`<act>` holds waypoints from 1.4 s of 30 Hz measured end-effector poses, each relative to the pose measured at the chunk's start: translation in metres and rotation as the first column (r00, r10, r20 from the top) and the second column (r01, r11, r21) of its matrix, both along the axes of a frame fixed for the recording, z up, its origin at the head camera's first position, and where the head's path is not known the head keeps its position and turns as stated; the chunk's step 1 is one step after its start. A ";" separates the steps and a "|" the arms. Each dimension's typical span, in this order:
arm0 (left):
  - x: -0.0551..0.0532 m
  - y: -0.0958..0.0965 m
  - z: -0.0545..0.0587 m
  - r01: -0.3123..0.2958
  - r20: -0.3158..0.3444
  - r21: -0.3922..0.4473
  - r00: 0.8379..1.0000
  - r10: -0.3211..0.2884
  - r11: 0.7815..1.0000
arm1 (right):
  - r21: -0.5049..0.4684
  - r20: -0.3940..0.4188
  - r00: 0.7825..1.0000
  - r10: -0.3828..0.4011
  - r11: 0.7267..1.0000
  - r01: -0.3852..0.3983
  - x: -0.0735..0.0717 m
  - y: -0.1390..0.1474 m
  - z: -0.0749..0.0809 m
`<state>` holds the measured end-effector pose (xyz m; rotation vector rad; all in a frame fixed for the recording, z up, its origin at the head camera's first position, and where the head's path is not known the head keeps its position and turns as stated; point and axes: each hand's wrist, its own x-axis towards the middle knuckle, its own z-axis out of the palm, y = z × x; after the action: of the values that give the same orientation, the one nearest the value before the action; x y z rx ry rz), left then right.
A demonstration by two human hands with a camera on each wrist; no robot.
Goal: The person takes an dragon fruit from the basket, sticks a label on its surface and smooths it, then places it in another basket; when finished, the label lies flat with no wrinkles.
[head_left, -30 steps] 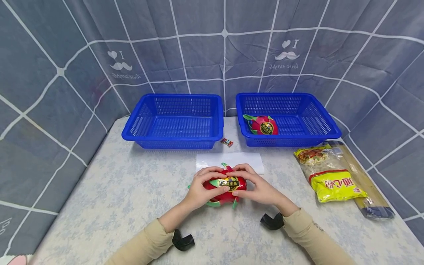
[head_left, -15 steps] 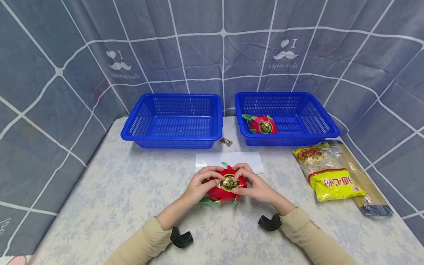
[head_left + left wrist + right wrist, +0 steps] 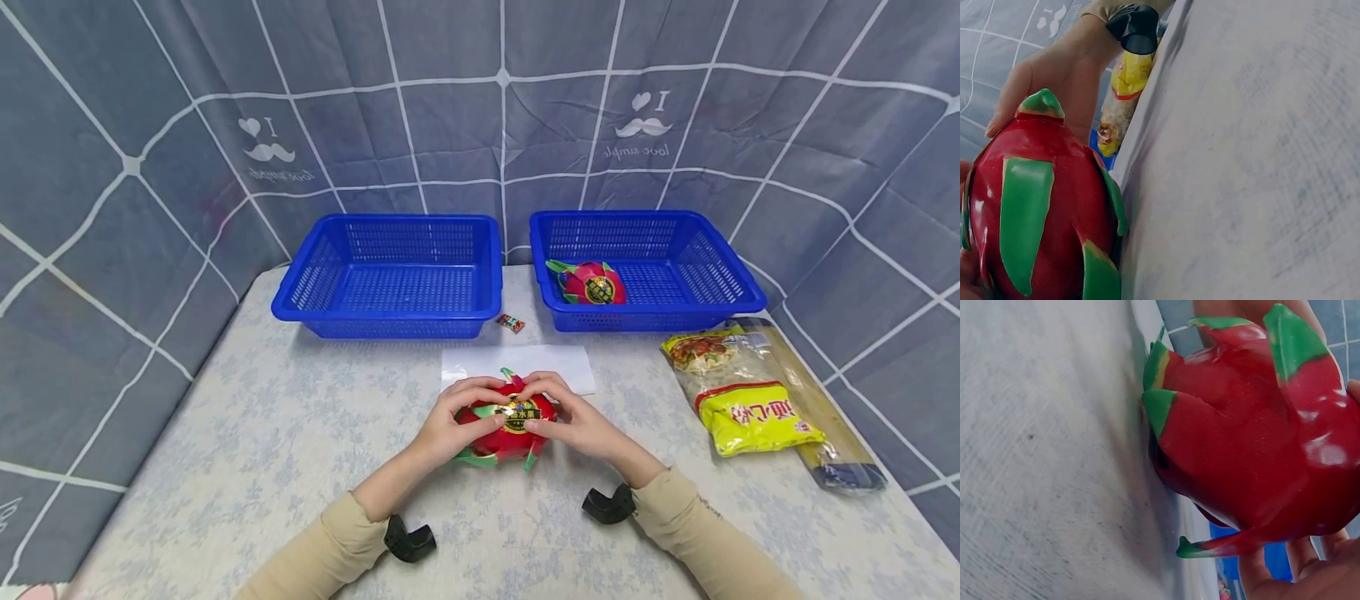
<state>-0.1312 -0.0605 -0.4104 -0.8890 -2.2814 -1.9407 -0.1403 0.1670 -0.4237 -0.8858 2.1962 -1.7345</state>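
Observation:
A glossy red dragon fruit (image 3: 510, 446) with green-tipped scales and a black-and-gold round label is near the table's middle, in front of a white sheet. My left hand (image 3: 446, 422) grips its left end, thumb on the near side and fingers over the top. From the other end my right hand (image 3: 576, 422) holds it, its thumb at the label's edge. The left wrist view shows the red and green skin of the dragon fruit (image 3: 1066, 187) close up, with the right hand (image 3: 1063, 81) behind. In the right wrist view the dragon fruit (image 3: 1254, 444) sits close over the cloth.
Two blue baskets stand at the back; the right basket (image 3: 652, 308) holds another dragon fruit (image 3: 592, 285), while the left basket (image 3: 386, 315) has nothing inside. A small wrapper (image 3: 511, 322), white paper (image 3: 558, 362), yellow pasta bag (image 3: 757, 417) and long brownish package (image 3: 832, 442) lie around.
My left thumb has drawn back from the label, curling up and then straightening again along a green-tipped scale. The dragon fruit stays in both hands at about the same spot.

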 end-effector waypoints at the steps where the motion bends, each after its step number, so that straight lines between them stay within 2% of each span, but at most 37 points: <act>1: 0.002 0.000 0.004 -0.006 -0.008 -0.011 1.000 0.006 1.000 | 0.002 -0.005 1.000 -0.005 1.000 0.005 0.000 0.000 0.000; 4: 0.008 0.002 0.014 -0.028 -0.024 -0.029 0.999 0.027 0.999 | 0.012 -0.031 0.999 -0.031 0.999 0.032 0.001 -0.001 -0.001; 9: 0.012 0.005 0.015 -0.070 -0.068 -0.034 0.995 0.068 0.997 | 0.020 -0.106 0.990 -0.092 0.995 0.095 0.003 -0.002 0.000; 15: 0.012 0.006 0.014 -0.091 -0.109 -0.033 0.990 0.087 0.995 | -0.013 -0.194 0.970 -0.148 0.989 0.148 0.013 -0.005 0.021; 18: 0.011 0.005 0.015 -0.070 -0.066 -0.035 0.995 0.068 0.997 | -0.023 -0.177 0.972 -0.156 0.988 0.155 0.015 -0.006 0.024; 22: 0.010 0.004 0.016 -0.049 0.030 -0.014 0.998 0.050 0.999 | -0.037 -0.159 0.974 -0.162 0.987 0.158 0.014 -0.006 0.022; 25: 0.004 0.004 0.006 -0.046 0.078 0.016 0.996 0.045 0.999 | -0.041 -0.160 0.972 -0.172 0.985 0.168 0.011 -0.005 0.015; 29: -0.004 0.004 -0.010 -0.053 0.100 0.033 0.994 0.050 0.998 | -0.049 -0.152 0.969 -0.196 0.980 0.191 0.005 -0.003 0.001; 33: -0.005 0.004 -0.013 -0.068 0.105 0.032 0.992 0.064 0.997 | -0.084 -0.138 0.971 -0.197 0.979 0.187 0.004 -0.004 -0.004; 35: -0.004 0.005 -0.011 -0.073 0.094 0.040 0.993 0.069 0.997 | -0.098 -0.120 0.974 -0.190 0.979 0.179 0.004 -0.005 -0.003; 37: 0.000 0.006 -0.005 -0.078 0.058 0.050 0.995 0.075 0.996 | -0.084 -0.115 0.977 -0.180 0.982 0.171 0.004 -0.006 -0.002; 40: 0.006 0.009 0.003 -0.101 -0.052 0.062 0.993 0.104 0.993 | -0.020 -0.118 0.980 -0.162 0.987 0.161 0.005 -0.007 -0.001; 42: 0.007 0.011 -0.001 -0.137 -0.139 0.051 0.980 0.143 0.989 | 0.027 -0.131 0.980 -0.149 0.988 0.153 0.007 -0.009 0.000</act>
<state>-0.1244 -0.0496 -0.4111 -0.8110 -2.1542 -1.7979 -0.1332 0.1581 -0.4238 -0.8649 2.4284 -1.7407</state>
